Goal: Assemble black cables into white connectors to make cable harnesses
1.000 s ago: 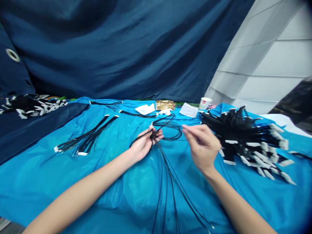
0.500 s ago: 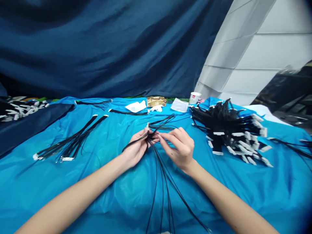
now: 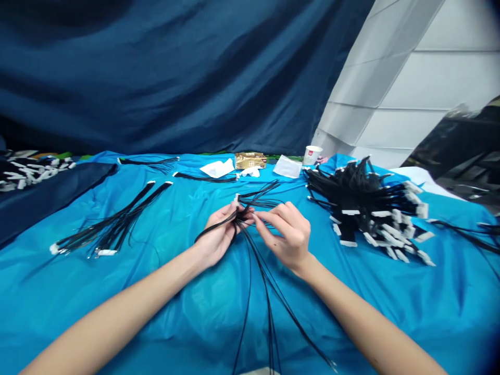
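Observation:
My left hand (image 3: 219,233) is closed around a bundle of thin black wires (image 3: 269,284) near the middle of the cloth. A small white connector (image 3: 236,198) pokes up above its fingertips. Some wires loop back over the left palm, others fan out to the far right, and long ones trail down toward me. Just to the right, my right hand (image 3: 288,232) pinches at the bundle with thumb and forefinger. Its fingertips meet a wire beside the left fingers; the wire's end is too small to make out.
Wire harnesses with white connectors (image 3: 121,221) lie at left. At right is a large heap of black harnesses (image 3: 363,192). Along the back stand a gold tissue pack (image 3: 250,160), white papers (image 3: 288,166) and a paper cup (image 3: 312,154). Blue cloth (image 3: 187,323) covers the table.
Both hands keep nearly the same place and grip. The trailing wires below the hands have shifted slightly, with fewer hanging separately in the middle. The view has tilted a little.

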`<state>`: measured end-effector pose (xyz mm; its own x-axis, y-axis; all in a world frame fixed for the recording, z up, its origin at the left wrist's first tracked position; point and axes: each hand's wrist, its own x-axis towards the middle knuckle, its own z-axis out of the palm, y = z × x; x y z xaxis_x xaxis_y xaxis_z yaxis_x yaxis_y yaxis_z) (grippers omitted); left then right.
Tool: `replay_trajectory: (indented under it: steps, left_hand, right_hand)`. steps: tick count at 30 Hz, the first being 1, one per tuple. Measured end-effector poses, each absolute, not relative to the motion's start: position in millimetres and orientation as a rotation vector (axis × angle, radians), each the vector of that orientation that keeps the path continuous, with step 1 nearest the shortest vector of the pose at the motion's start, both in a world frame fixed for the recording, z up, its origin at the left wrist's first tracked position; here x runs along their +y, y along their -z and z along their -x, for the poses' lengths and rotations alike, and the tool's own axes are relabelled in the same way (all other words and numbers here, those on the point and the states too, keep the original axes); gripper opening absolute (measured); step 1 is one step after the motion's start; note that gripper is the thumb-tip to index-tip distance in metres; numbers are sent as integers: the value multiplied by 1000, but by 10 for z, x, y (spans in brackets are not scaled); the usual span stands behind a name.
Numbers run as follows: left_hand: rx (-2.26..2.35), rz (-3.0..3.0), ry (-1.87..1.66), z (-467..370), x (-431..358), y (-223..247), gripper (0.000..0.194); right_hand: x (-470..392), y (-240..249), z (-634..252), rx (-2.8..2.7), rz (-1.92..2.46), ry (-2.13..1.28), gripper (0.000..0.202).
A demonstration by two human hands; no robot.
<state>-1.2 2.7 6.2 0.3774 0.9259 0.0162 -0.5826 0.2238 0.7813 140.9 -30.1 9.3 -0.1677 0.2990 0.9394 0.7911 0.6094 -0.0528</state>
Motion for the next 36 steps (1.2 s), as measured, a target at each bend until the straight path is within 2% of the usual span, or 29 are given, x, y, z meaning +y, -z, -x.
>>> replay_trajectory:
  steps: [10,31,36]
  left_hand:
    - [546,-910,-1056,17,22,-39,17]
    - [567,-935,-946,1,10,-42,17]
    - [569,-844,-981,38,84,-49,11]
  right_hand:
    - [-298,-80,-1433,-1750,872,578,12]
    - [-283,-37,-1457,-1828,922,607,12]
    - [-283,-52,-1447,-1829,923,772,25]
